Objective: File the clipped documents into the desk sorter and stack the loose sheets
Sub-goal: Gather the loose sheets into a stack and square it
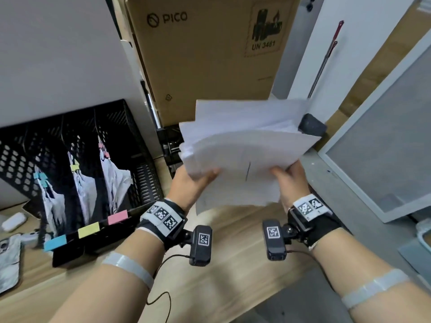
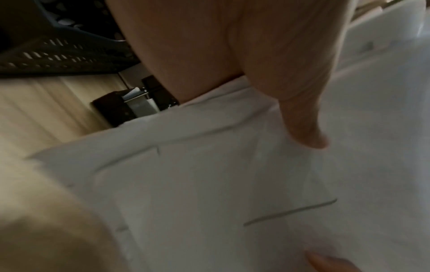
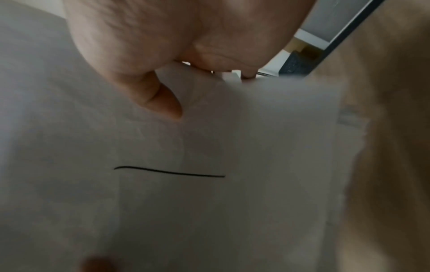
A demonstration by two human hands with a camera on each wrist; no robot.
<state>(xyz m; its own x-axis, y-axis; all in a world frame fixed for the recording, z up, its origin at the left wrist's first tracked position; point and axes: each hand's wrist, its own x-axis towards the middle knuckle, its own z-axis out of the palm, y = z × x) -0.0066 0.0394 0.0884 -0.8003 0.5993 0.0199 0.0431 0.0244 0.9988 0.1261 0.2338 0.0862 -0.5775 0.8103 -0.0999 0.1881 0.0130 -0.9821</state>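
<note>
A bundle of loose white sheets (image 1: 245,145) is held up above the wooden desk, its edges uneven and fanned. My left hand (image 1: 196,180) grips its left side, thumb on top. My right hand (image 1: 288,176) grips its right side the same way. The top sheet (image 3: 209,184) carries a short black pen line, also visible in the left wrist view on the sheets (image 2: 232,174). At the left stands the black mesh desk sorter (image 1: 77,164) with three slots, each holding a clipped document: a blue clip (image 1: 42,178), a yellow clip (image 1: 75,167), a pink clip (image 1: 103,149).
Blue, yellow and pink labels (image 1: 89,229) mark the sorter's front. A cardboard box (image 1: 210,54) stands behind the sheets. A phone (image 1: 9,259) and a small white case (image 1: 14,221) lie at the far left. A white framed panel (image 1: 384,148) leans at the right.
</note>
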